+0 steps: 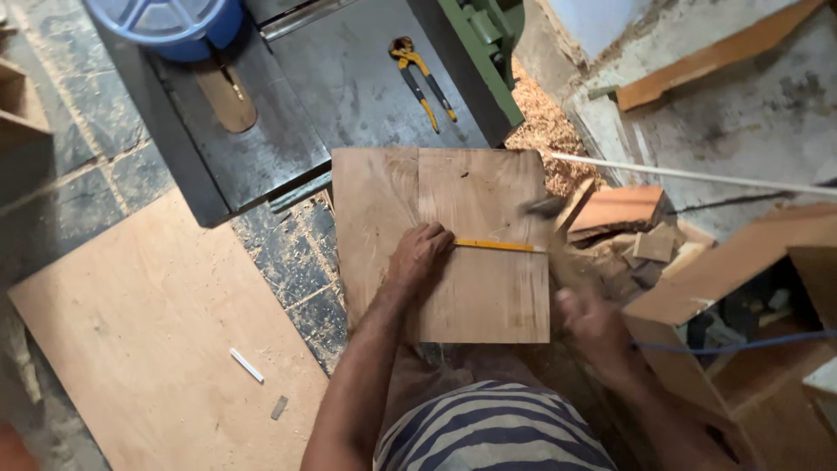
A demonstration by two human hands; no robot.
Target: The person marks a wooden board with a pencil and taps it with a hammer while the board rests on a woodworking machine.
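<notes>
Presently we note one square wooden board (453, 253) lying flat at the edge of a dark machine tabletop (349, 96), above the person's lap. Our left hand (420, 255) rests on the board, fingers curled and pinching the near end of one yellow pencil (497, 246). The pencil's long axis runs left to right across the board, its far end pointing away from the left hand toward the board's right edge. Our right hand (591, 324) is blurred; it appears closed around the handle of one hammer (545, 208), whose head sits just above the pencil's right end, though we cannot tell the grip for certain. The left hand is nearer the pencil. We count one pair of yellow-handled pliers (423, 80) on the tabletop, well apart from both hands.
</notes>
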